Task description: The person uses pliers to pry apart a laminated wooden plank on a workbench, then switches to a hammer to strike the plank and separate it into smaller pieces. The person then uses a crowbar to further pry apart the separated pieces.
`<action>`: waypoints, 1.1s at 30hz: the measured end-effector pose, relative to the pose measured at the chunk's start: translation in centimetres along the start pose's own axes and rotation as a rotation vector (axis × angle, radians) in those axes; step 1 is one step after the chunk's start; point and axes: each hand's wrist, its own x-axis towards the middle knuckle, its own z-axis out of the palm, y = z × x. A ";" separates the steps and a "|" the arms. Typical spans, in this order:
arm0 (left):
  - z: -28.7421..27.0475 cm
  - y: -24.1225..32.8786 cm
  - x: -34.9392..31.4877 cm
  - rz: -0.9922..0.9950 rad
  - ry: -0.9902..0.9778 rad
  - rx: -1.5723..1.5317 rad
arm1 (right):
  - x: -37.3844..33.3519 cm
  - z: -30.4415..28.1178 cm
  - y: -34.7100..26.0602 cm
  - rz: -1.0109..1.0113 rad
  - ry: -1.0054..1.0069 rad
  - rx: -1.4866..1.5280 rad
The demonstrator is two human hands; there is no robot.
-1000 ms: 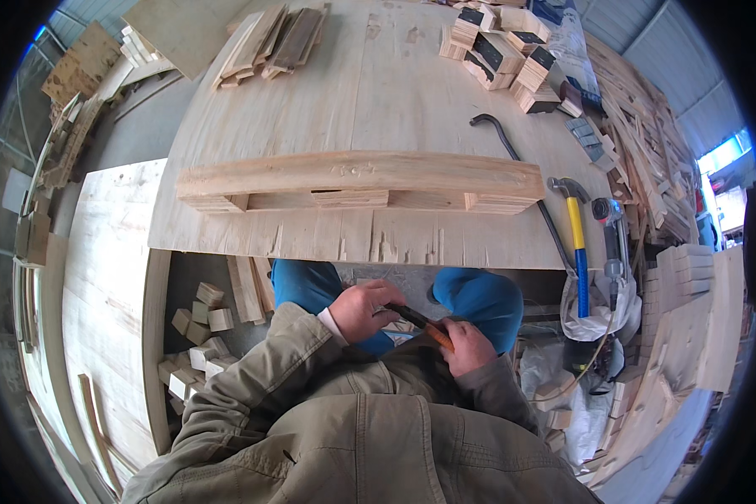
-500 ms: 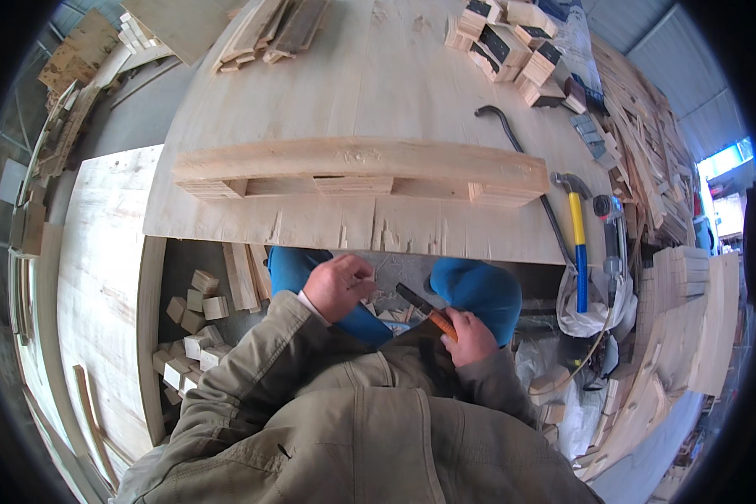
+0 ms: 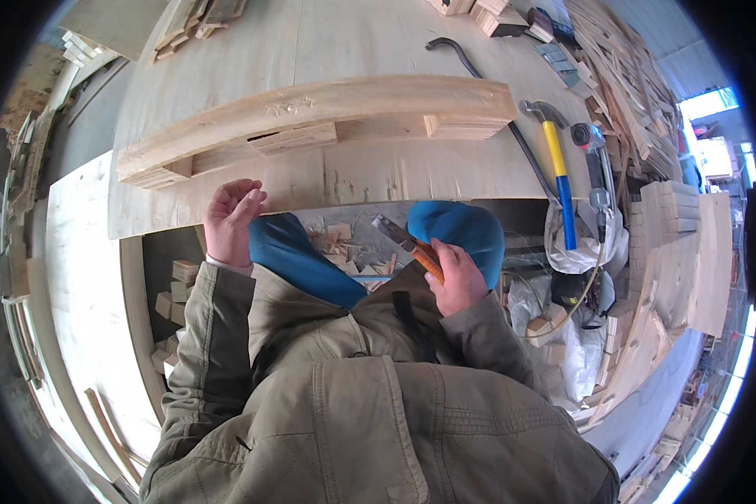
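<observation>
My left hand [image 3: 231, 220] is raised at the front edge of the wooden tabletop [image 3: 311, 185], thumb and fingers pinched together. Anything between the fingertips is too small to make out. In front of my right thigh, my right hand [image 3: 456, 281] grips an orange-handled tool [image 3: 429, 263] with a flat grey blade, which points up and left. Across the tabletop lies a long wooden beam [image 3: 311, 105] with short blocks along its underside. Neither hand touches it.
A claw hammer [image 3: 556, 160] with a yellow and blue handle, a dark pry bar [image 3: 529, 155] and a grey air tool [image 3: 596, 172] lie at the table's right side. Wood stacks [image 3: 680, 214] stand to the right. Chips litter the floor between my legs.
My left hand has moved left and up from between my legs to the table edge. The right hand keeps its grip on the tool. The view has shifted, bringing the table's front edge higher.
</observation>
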 end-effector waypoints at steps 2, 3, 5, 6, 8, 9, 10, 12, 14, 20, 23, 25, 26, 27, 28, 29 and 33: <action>0.4 0.2 0.2 -0.004 -0.015 -0.071 | 0.3 0.0 0.1 0.015 -0.002 0.044; 0.7 0.2 0.3 -0.011 -0.006 -0.100 | 0.2 0.0 0.2 0.037 -0.021 0.069; 1.2 0.3 0.6 -0.034 -0.027 -0.159 | 0.2 0.0 0.3 0.034 -0.022 0.119; 1.4 0.4 0.8 -0.023 -0.048 -0.196 | 0.2 0.0 0.3 0.034 -0.028 0.110; 1.8 0.7 2.2 -0.064 -0.005 -0.386 | 0.2 0.0 0.5 0.026 -0.014 0.117; 2.0 0.9 3.1 -0.072 -0.002 -0.483 | 0.2 -0.2 0.6 0.033 -0.043 0.101; 2.1 1.2 4.0 -0.079 0.001 -0.542 | 0.2 -0.2 0.6 0.040 -0.043 0.110; 2.3 1.8 5.7 -0.099 0.005 -0.661 | 0.2 -0.3 0.6 0.056 -0.040 0.130; 2.6 2.8 7.4 -0.098 0.009 -0.692 | 0.2 -0.5 0.5 0.057 -0.039 0.135; 4.6 5.9 9.0 0.011 0.055 -0.651 | -0.1 -1.1 0.3 0.054 -0.045 0.179; 5.5 8.1 8.6 0.084 0.047 -0.661 | 0.0 -1.6 0.2 0.056 -0.017 0.243; 5.7 10.4 8.5 0.153 -0.023 -0.625 | 0.1 -2.1 0.0 0.061 -0.020 0.274; 5.9 11.8 8.6 0.194 -0.055 -0.603 | 0.3 -2.5 -0.1 0.064 -0.025 0.284; 6.2 13.3 8.6 0.270 -0.080 -0.577 | 0.5 -2.9 -0.3 0.055 -0.017 0.308; 6.4 14.9 8.5 0.319 -0.126 -0.554 | 0.6 -3.2 -0.5 0.064 -0.033 0.284; 6.7 16.5 8.3 0.369 -0.174 -0.530 | 0.8 -3.5 -0.7 0.060 -0.034 0.271; 8.4 22.7 7.3 0.497 -0.280 -0.460 | 1.0 -4.7 -1.5 0.043 -0.042 0.367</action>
